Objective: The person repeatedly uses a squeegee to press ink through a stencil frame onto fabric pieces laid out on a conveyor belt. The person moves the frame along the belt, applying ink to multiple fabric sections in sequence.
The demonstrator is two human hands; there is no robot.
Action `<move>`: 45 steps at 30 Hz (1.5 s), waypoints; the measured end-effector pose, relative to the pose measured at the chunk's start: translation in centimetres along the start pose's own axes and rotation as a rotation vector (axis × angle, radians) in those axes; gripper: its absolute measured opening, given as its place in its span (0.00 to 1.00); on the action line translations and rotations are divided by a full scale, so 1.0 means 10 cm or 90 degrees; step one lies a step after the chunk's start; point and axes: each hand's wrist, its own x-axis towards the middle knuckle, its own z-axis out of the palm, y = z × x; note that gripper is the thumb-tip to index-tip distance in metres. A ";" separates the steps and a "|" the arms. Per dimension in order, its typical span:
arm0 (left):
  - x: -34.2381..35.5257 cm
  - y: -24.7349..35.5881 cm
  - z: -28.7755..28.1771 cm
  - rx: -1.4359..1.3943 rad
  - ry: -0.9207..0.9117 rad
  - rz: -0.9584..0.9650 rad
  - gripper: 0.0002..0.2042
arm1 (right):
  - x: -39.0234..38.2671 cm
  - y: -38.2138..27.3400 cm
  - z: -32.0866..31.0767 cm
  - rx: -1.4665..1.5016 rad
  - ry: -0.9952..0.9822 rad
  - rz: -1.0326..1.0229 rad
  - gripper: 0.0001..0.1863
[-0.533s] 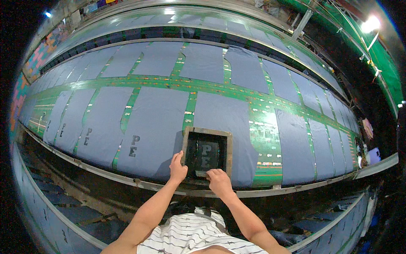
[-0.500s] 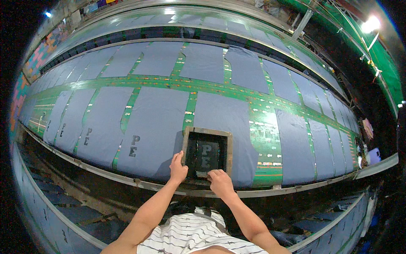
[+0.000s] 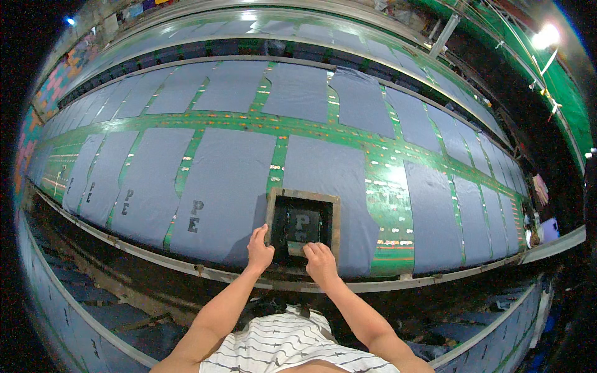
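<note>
A square screen frame [image 3: 334,221] with a dark inner mesh and pale stencilled lettering lies over a blue-grey fabric panel [image 3: 320,165] near the front edge of the long green table [image 3: 388,205]. My left hand [image 3: 260,247] is closed on the frame's left side. My right hand [image 3: 320,264], fingers bent, grips a flat squeegee blade [image 3: 295,247] inside the frame, across the lower part of the lettering. The panel to the left [image 3: 227,174] carries dark printed lettering.
More fabric panels [image 3: 438,230] lie in two rows along the table. A metal rail [image 3: 466,268] runs along its front edge, with another table [image 3: 311,31] beyond. Lower racks [image 3: 81,298] flank me. A post [image 3: 444,37] and lamp [image 3: 546,37] stand at upper right.
My right hand and the blade have moved slightly up inside the frame, covering more of the lower lettering. The frame and left hand appear a little lower and further left in view.
</note>
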 end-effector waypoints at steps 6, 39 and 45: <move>-0.01 0.03 -0.02 -0.005 0.006 0.008 0.34 | 0.46 0.31 0.13 -0.030 0.023 -0.014 0.17; -0.03 0.03 -0.01 -0.010 -0.005 0.006 0.34 | 1.21 0.77 0.24 -0.035 0.018 0.018 0.13; -0.02 0.05 -0.02 -0.014 -0.014 -0.005 0.34 | 1.10 0.74 0.25 -0.025 -0.018 0.020 0.14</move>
